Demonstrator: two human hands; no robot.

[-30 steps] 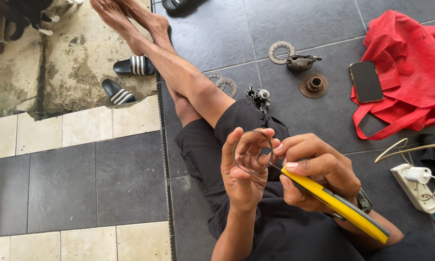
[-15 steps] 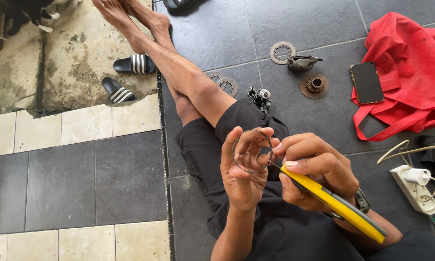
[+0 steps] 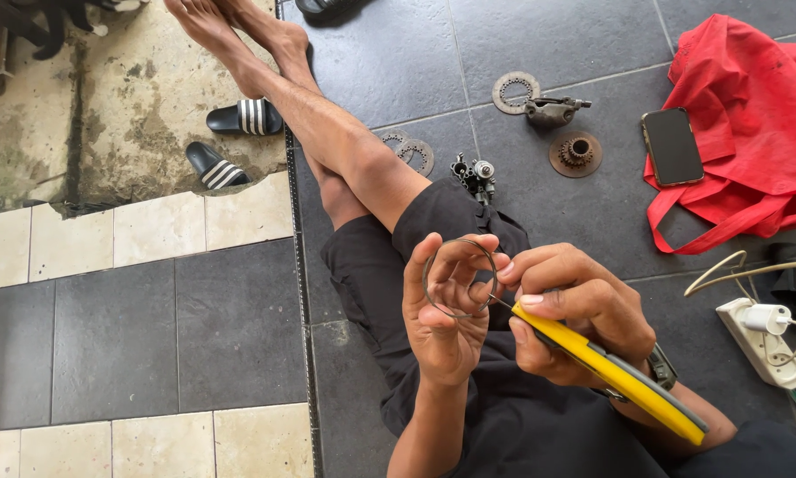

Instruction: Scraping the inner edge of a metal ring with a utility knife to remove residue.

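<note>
Here the left hand [image 3: 446, 314] pinches a thin wire ring [image 3: 458, 278] between thumb and fingertips, held above the lap, while the right hand [image 3: 570, 310] is wrapped around yellow pliers [image 3: 610, 372] whose nose meets the ring's right edge. Best to keep the ring steady and squeeze gently so it doesn't twist. Beyond, on the floor [image 3: 238, 336], lie a sprocket [image 3: 576, 152], phone [image 3: 672, 146] and red bag [image 3: 752, 133].
</note>
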